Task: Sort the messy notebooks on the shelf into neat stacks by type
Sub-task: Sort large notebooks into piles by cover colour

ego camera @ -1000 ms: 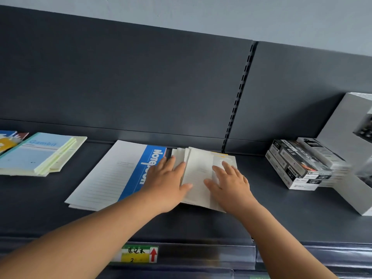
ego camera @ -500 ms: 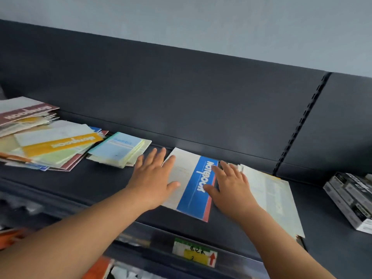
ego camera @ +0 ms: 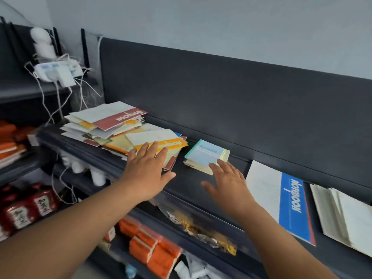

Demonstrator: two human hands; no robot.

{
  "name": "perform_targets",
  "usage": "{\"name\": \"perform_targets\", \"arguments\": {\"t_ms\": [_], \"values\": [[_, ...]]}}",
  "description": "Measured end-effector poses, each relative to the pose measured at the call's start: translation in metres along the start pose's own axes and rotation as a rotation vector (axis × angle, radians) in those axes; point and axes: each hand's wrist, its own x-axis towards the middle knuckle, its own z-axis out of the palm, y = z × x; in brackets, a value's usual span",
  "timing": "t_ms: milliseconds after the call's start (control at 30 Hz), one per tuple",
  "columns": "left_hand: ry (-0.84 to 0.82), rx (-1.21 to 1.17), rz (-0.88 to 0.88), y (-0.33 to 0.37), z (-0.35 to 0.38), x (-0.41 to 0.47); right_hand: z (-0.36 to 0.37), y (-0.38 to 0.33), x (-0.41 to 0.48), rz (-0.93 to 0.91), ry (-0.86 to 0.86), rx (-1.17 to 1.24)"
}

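A dark shelf (ego camera: 187, 184) runs from far left to near right, seen from above by the person reaching over it.

At the left end sits the pile (ego camera: 104, 125), a loose heap of notebooks fanned at many angles, with red, orange and white covers overlapping. The nearest one on top is a yellow notebook (ego camera: 171, 144). Its long axis runs roughly left to right along the shelf, and its near edge faces the person.

The left hand (ego camera: 149, 172) is flat, its fingers straight and spread, holding nothing. Its fingertips reach the near edge of the yellow notebook; whether they press on it cannot be told. This hand is the nearer one to the pile, which lies just beyond and to the left of it.

Just right of the pile, apart from it, is a small neat stack of pads (ego camera: 205, 155) with a light blue cover. The right hand (ego camera: 229, 184) is also flat and spread, holding nothing, and its fingertips meet the stack's near right corner.

Further right lies a blue notebook (ego camera: 281, 200), its long axis running far to near. Beside it at the right edge is a pale stack (ego camera: 346, 218).

Most of the sorting seems to remain, and the pile looks like the next target.
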Motion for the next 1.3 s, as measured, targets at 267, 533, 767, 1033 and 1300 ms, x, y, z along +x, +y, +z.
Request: {"name": "perform_targets", "arguments": {"t_ms": [267, 533, 767, 1033, 1300], "values": [[-0.035, 0.009, -0.033, -0.096, -0.005, -0.001, 0.027, -0.091, 0.029, -0.027, -0.026, 0.047], [-0.035, -0.018, -0.034, -0.131, 0.002, 0.03, 0.037, -0.119, 0.069, -0.042, -0.064, 0.039], [-0.051, -0.019, -0.051, -0.139, 0.008, 0.066, 0.046, -0.122, 0.12, -0.098, -0.091, 0.047], [-0.105, -0.037, -0.071, -0.156, 0.023, 0.101, 0.064, -0.131, 0.152, -0.135, -0.207, 0.015], [-0.178, -0.104, 0.034, -0.179, 0.032, 0.144, 0.075, -0.144, 0.176, 0.001, -0.26, 0.05]]}}
